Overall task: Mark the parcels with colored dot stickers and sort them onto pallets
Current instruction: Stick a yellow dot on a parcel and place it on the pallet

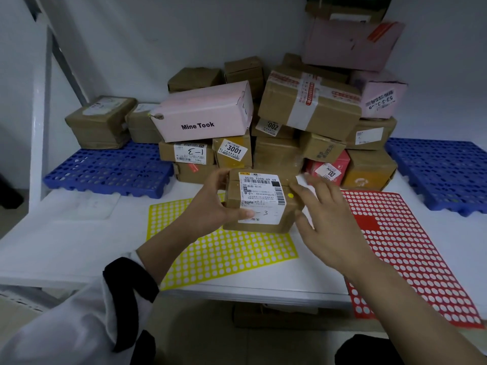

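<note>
Two brown boxes [100, 122] are seen on the blue pallet [105, 175] at left. A small brown parcel [261, 222] bearing a yellow dot sticker [290, 195] is gripped by the left hand [210, 204], thumb curled over its label, above the yellow sticker sheet [224, 254]. The right hand [332, 222] is held just beside it, fingers spread, nothing grasped, near the red sticker sheet [411, 246].

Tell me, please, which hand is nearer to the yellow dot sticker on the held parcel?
Right. The right hand has its fingertips just beside the yellow dot sticker; the left hand grips the parcel at its opposite, left side.
</note>
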